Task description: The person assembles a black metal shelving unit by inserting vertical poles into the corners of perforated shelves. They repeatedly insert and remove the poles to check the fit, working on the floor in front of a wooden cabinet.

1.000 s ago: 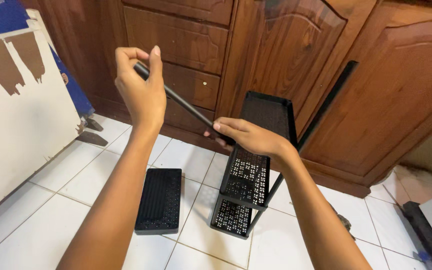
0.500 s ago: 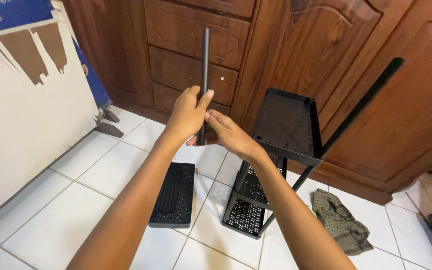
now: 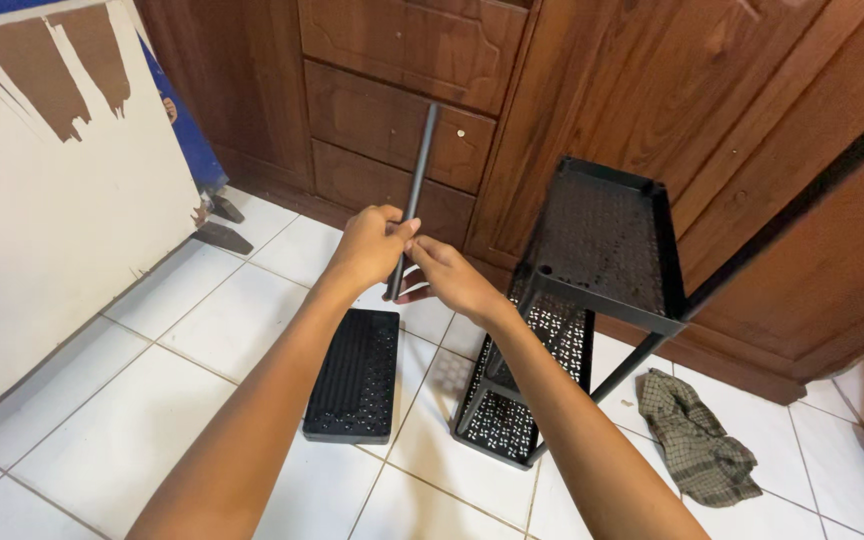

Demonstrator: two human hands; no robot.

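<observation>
Both hands meet in the middle of the view and hold one thin black rod [image 3: 414, 190]. The rod stands almost upright, its top leaning a little toward 1 o'clock, in front of the wooden drawers [image 3: 392, 120].

The left hand [image 3: 370, 245] is closed around the lower part of the rod, thumb on top, fingers wrapped. The right hand [image 3: 449, 275] sits just at 4 o'clock from the left one and touches it. Its fingers pinch the bottom end of the rod; the hand is mostly closed, and the lowest tip of the rod is hidden between the two hands.

At 3 o'clock from the hands stands a black rack [image 3: 592, 290] with perforated shelves, tilted. Its top shelf [image 3: 602, 235] is a shallow tray with a raised rim, and a lower shelf shows under it near the floor. A long black bar goes from the rack up toward 2 o'clock.

On the white tiled floor [image 3: 102, 420], at 6 o'clock from the left hand, lies a separate black shelf panel [image 3: 354, 375], flat, just beside the rack but apart from it. A green checked cloth [image 3: 694, 440] lies crumpled at 4 o'clock, near the rack's foot. At 9 o'clock a white board [image 3: 42, 210] with brown torn patches leans there.
</observation>
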